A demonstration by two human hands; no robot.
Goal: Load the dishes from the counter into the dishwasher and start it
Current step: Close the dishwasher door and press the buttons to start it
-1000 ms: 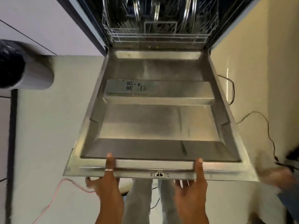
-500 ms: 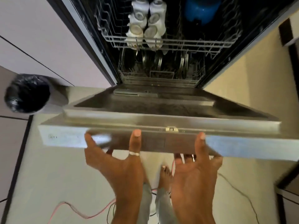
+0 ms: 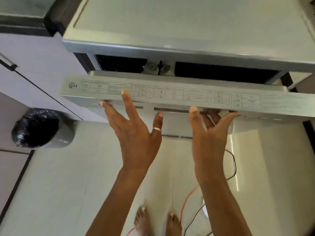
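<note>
The steel dishwasher door [image 3: 170,97] is tilted almost upright, its top edge with the printed control strip facing me. Only a narrow dark gap [image 3: 221,72] to the inside stays visible under the counter edge [image 3: 170,51]; the dishes inside are hidden. My left hand [image 3: 136,133] presses the door's outer face with straight spread fingers, one fingertip reaching onto the control strip. My right hand [image 3: 209,138] presses the outer face further right, its fingertips just below the top edge. Neither hand holds anything.
A round bin lined with a black bag [image 3: 37,128] stands on the floor at the left beside the pale cabinet fronts [image 3: 34,68]. Black and red cables [image 3: 230,167] trail over the light floor tiles near my bare feet [image 3: 156,222].
The door has swung up from lying flat to nearly closed. Both hands went from its front lip to its outer face. The racks and dishes seen earlier are now out of sight.
</note>
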